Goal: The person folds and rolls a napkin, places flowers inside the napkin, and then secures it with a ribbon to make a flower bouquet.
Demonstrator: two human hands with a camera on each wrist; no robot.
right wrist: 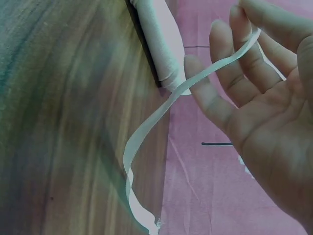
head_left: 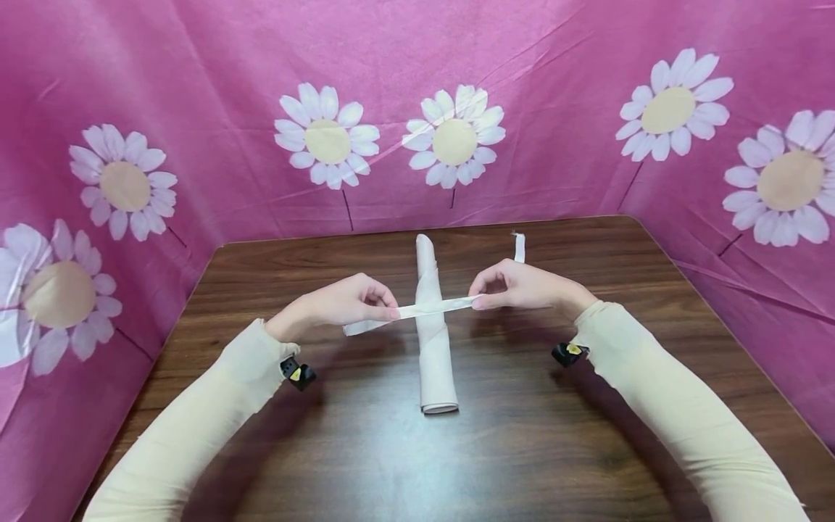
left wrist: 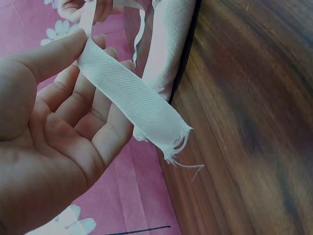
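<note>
A pale rolled cloth (head_left: pixel 435 362) lies lengthwise on the table, its folded end toward me. Across its middle runs a white ribbon (head_left: pixel 427 309), stretched between both hands. My left hand (head_left: pixel 349 301) pinches it between thumb and fingertips left of the roll. In the left wrist view the ribbon's short frayed tail (left wrist: pixel 137 103) hangs over the fingers. On the other side my right hand (head_left: pixel 522 285) pinches the ribbon close to the roll. From there a longer tail (right wrist: pixel 146 127) curves down with a twist, its frayed tip showing beyond the hand in the head view.
The dark wood-grain table (head_left: pixel 365 464) has rounded far corners. A pink cloth backdrop (head_left: pixel 391 43) printed with white daisies surrounds its back and sides. Small black devices (head_left: pixel 298 373) are strapped at both wrists, below pale sleeves (head_left: pixel 196 413).
</note>
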